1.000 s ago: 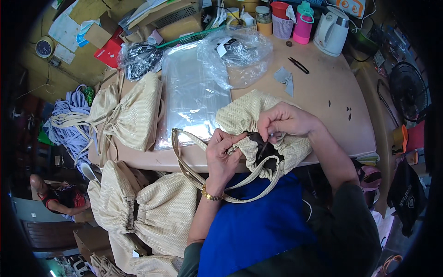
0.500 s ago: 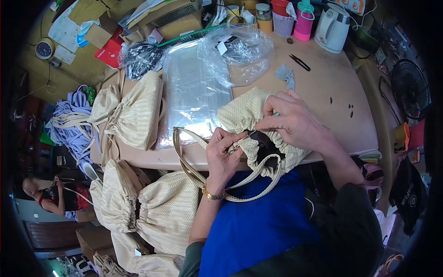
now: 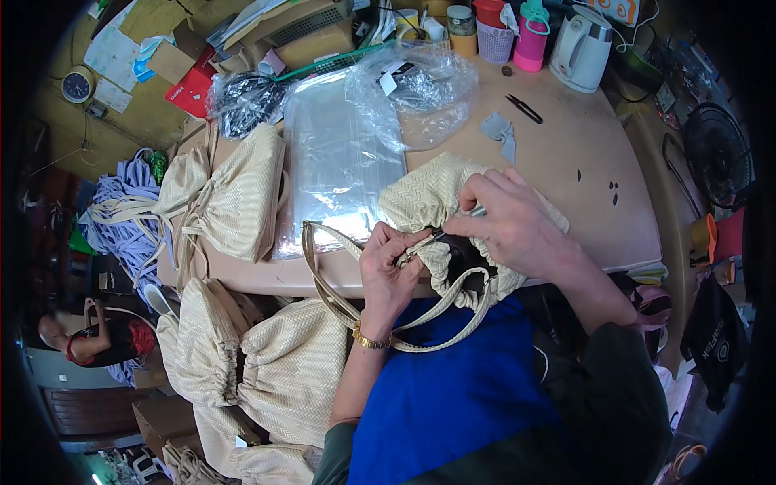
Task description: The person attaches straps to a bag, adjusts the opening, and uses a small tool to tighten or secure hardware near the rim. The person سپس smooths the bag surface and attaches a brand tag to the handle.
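A cream woven drawstring bag (image 3: 428, 190) lies at the table's front edge, its gathered mouth facing me and its dark lining (image 3: 467, 257) showing. My left hand (image 3: 390, 263) is closed on the gathered rim, thumb and fingertips pinching the edge. Over the far side of the mouth, my right hand (image 3: 517, 226) is closed in a pinch. A small greyish end of something slim shows between its fingers; its kind is hidden. The bag's cream strap (image 3: 436, 343) loops below my left wrist and over my blue-covered lap.
A finished-looking cream bag (image 3: 242, 194) and clear plastic sleeves (image 3: 339, 170) lie left. Black snips (image 3: 524, 108) and a grey cloth scrap (image 3: 499, 133) are beyond my right hand. A white kettle (image 3: 582, 52) stands far right. More bags (image 3: 295, 360) hang lower left. A person (image 3: 101, 335) works far left.
My right hand has shifted slightly left and turned, so more of the greyish end shows. My left hand keeps its hold on the rim. The person at far left has changed arm position.
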Action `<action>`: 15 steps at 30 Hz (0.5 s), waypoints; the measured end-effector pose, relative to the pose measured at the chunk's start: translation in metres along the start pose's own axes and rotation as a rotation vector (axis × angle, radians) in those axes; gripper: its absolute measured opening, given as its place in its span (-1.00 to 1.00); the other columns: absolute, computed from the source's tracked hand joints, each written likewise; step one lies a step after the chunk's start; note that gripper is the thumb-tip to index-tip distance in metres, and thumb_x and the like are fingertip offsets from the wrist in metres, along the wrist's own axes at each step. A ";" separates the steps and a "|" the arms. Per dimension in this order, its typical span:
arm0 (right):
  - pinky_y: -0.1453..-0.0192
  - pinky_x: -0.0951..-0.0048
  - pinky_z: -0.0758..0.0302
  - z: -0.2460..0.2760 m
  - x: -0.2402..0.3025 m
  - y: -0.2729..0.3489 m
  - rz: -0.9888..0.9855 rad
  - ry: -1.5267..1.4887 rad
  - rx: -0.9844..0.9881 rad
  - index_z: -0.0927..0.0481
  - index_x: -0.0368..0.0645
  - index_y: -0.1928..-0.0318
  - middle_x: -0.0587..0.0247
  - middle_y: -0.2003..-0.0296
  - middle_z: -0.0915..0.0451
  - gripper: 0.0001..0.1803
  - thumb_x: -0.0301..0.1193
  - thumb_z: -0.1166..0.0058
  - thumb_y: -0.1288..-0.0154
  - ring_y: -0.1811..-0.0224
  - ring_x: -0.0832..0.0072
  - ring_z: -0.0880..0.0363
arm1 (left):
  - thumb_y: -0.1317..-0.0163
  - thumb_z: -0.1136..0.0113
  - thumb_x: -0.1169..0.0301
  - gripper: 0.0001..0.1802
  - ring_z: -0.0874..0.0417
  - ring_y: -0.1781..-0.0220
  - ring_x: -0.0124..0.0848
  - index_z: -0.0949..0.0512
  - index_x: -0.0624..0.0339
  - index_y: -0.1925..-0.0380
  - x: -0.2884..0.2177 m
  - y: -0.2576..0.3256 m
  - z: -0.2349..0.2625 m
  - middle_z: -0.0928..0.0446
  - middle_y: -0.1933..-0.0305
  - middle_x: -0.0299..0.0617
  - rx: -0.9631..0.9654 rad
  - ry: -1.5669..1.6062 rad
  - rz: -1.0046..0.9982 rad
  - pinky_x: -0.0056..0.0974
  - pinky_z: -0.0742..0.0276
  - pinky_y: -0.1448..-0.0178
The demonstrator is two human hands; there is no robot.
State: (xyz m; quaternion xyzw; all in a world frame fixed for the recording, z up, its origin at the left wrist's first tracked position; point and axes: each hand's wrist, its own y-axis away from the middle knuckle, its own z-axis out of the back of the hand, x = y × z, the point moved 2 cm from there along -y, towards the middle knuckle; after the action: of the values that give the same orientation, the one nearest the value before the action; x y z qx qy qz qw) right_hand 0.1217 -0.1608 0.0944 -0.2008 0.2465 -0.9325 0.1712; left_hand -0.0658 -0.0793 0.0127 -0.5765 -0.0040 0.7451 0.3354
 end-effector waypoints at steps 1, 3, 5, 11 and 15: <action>0.09 0.32 -0.28 -0.001 0.005 0.000 0.005 0.019 -0.010 -0.72 -0.02 0.22 0.33 0.36 -0.42 -0.61 -0.66 -0.14 0.13 0.20 0.34 -0.48 | 0.03 -0.48 0.50 -0.64 -0.39 0.35 -0.46 -0.74 0.22 0.15 0.000 0.000 0.000 -0.40 0.43 -0.31 0.003 -0.005 0.006 -0.38 -0.35 0.26; 0.11 0.33 -0.29 -0.002 0.007 0.000 0.027 0.030 -0.007 -0.72 -0.02 0.19 0.32 0.35 -0.42 -0.60 -0.65 -0.15 0.11 0.20 0.33 -0.48 | 0.03 -0.49 0.48 -0.64 -0.39 0.34 -0.46 -0.74 0.22 0.15 0.004 0.002 -0.001 -0.40 0.43 -0.31 0.003 0.015 0.011 -0.38 -0.35 0.26; 0.13 0.34 -0.30 -0.004 0.003 0.000 0.059 0.015 0.020 -0.71 -0.01 0.17 0.29 0.34 -0.41 -0.59 -0.63 -0.15 0.10 0.21 0.33 -0.48 | 0.03 -0.50 0.47 -0.64 -0.39 0.34 -0.46 -0.74 0.22 0.15 0.005 0.003 -0.001 -0.40 0.43 -0.31 0.002 0.016 0.021 -0.38 -0.35 0.26; 0.13 0.31 -0.36 -0.015 -0.018 -0.003 0.068 -0.053 0.177 -0.71 -0.04 0.14 0.32 0.40 -0.47 -0.56 -0.67 -0.13 0.10 0.24 0.34 -0.50 | 0.03 -0.50 0.48 -0.64 -0.39 0.33 -0.47 -0.74 0.21 0.15 0.002 0.003 0.002 -0.38 0.44 -0.33 0.014 -0.013 0.053 -0.39 -0.34 0.23; 0.07 0.23 -0.45 -0.017 -0.026 -0.004 -0.017 -0.239 0.231 -0.71 -0.08 0.14 0.27 0.40 -0.52 -0.62 -0.67 -0.05 -0.01 0.22 0.29 -0.56 | 0.03 -0.49 0.49 -0.64 -0.39 0.32 -0.47 -0.74 0.21 0.15 0.002 0.003 0.001 -0.36 0.43 -0.33 0.019 -0.014 0.055 -0.40 -0.35 0.22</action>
State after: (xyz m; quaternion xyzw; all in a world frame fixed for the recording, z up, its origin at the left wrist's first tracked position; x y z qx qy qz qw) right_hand 0.1354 -0.1396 0.0753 -0.2914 0.1139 -0.9255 0.2136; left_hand -0.0685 -0.0798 0.0102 -0.5678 0.0164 0.7581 0.3204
